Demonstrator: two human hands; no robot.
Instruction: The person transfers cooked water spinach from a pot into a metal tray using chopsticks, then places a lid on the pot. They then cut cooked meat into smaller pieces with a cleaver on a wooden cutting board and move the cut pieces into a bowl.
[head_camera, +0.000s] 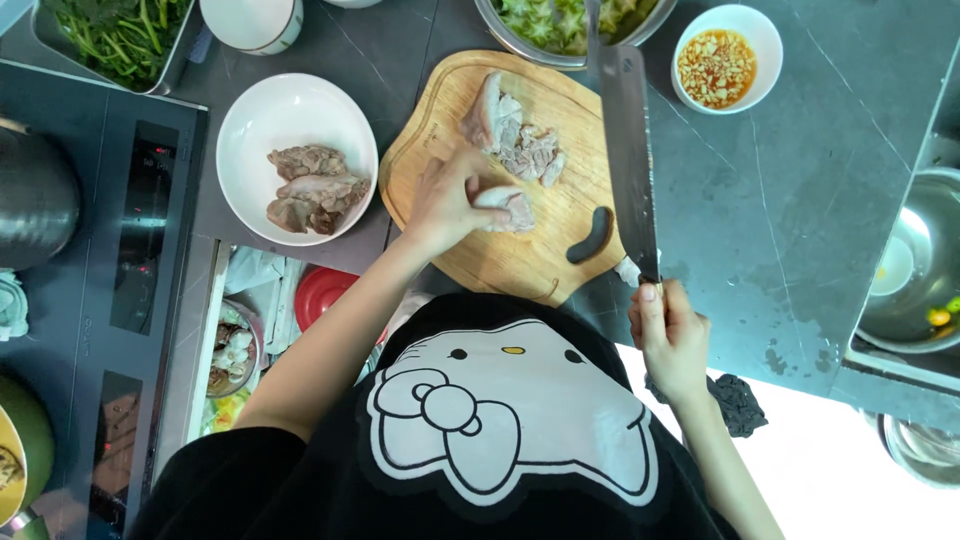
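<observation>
wooden cutting board on dark worktop. left hand closed on meat piece, pinning it near board centre for steadiness. right hand grips cleaver, blade off right, clear of fingers. sliced meat pushed far; white bowl left.

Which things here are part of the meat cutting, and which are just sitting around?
In use: left hand on a meat piece, right hand holding cleaver, cutting board, sliced meat, bowl of meat.

Lying about: sauce bowl, greens tray, cooktop.
</observation>
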